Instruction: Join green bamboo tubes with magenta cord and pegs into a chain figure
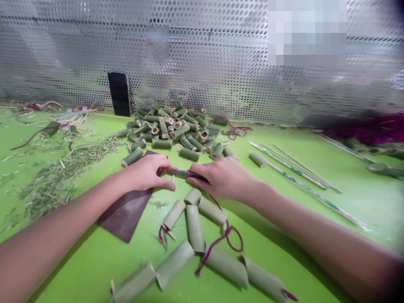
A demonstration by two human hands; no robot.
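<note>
in front of the bamboo pile [180, 131], a person's right hand [222, 176] is closed around a dark-handled tool [198, 176]. the left hand [147, 172], also before the pile, pinches a thin stick [173, 179] between slightly parted thumb and fingers.

Bare left hand [150, 171], bare right hand [222, 176], bare forearms [82, 220] (tapering toward the wrists [125, 180])
</note>
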